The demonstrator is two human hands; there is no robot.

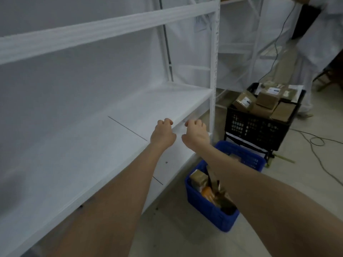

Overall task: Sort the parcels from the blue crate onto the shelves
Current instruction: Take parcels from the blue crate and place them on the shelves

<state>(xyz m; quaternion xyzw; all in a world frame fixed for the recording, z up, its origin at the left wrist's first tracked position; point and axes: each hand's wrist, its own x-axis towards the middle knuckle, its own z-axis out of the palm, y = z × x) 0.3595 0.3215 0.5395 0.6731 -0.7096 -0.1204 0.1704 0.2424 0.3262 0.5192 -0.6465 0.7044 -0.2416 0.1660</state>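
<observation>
- Left hand [163, 133] is over the front edge of the shelf [115, 115], toward its right end, back up and fingers curled into a loose fist; nothing shows in it.
- Right hand [195, 135] is just beside it, past the shelf's front edge, with its fingers curled the same way and nothing visible in them. The palms of both hands are hidden.
- Both forearms reach out from the bottom of the view; the right one crosses above the blue crate [206, 208].
- The blue crate stands on the floor near the shelf's front right corner, by the post [213, 71].
- Parcels [198, 179] lie inside it: brown ones and an orange one [207, 194].
- A thin dark line [128, 128] runs across the shelf board.
- A black crate [256, 130] stands right behind the blue one, piled with brown boxes [267, 101].
- Cables [317, 141] trail on the floor right of it.
- A person in white [323, 43] stands at the top right corner.
</observation>
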